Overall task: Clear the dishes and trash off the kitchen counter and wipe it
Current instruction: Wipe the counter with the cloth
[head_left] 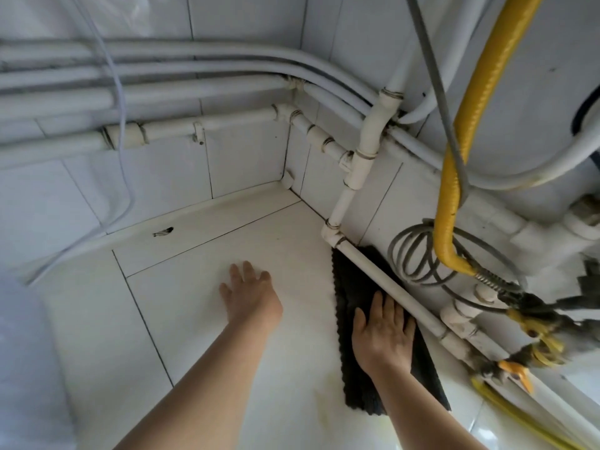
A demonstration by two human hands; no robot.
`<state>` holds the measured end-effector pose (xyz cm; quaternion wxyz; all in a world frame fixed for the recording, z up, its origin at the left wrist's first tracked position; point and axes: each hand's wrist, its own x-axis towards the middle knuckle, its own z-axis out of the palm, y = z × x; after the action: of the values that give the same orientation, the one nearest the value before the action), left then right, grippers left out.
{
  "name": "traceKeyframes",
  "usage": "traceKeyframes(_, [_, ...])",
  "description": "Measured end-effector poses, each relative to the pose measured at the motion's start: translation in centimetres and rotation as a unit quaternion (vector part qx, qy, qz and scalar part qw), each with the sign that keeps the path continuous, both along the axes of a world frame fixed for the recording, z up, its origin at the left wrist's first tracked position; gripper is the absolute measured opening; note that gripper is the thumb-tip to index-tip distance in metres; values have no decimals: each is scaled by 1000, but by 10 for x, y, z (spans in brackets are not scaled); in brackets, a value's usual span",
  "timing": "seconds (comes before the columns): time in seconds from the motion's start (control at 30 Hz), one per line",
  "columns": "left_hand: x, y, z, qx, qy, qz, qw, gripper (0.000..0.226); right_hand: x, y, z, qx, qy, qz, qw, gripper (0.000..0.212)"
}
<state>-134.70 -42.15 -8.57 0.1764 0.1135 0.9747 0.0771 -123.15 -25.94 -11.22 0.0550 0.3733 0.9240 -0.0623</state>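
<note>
Two grips are showing. The right grip (383, 336) is lying flat, fingers straight, pressing the one dark cloth (355, 277) spread beneath and ahead of it. The left grip (251, 295), equally flat, holding nothing, is resting on the tabletop (194, 319) left of that cloth.

White tiled counter (201, 319); dark cloth (360, 287) flat along right edge.
</note>
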Motion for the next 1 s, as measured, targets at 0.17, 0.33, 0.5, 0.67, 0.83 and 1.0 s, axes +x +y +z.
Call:
traceKeyframes(0.17, [52, 25, -3, 57, 11, -64, 996, 52, 11, -8, 2, -7, 5, 49, 999, 64])
traceKeyframes(0.33, [77, 24, 1, 58, -4, -33, 998, 60, 44, -43, 2, -18, 32, 98, 995, 69])
traceKeyframes(0.5, [92, 22, 15, 57, -25, -33, 997, 70, 60, -60, -1, -13, 46, 134, 990, 84])
traceKeyframes(0.67, [102, 23, 12, -3, -25, -83, 996, 66, 62, -60, -4, 2, 45, 131, 990, 70])
traceKeyframes(0.83, [101, 32, 11, -34, -26, -92, 995, 71, 68, -59, -4, -23, 59, 178, 982, 56])
traceKeyframes(1.0, [96, 36, 6, -3, -39, -56, 998, 74, 39, -26, -2, -17, 44, 110, 993, 63])
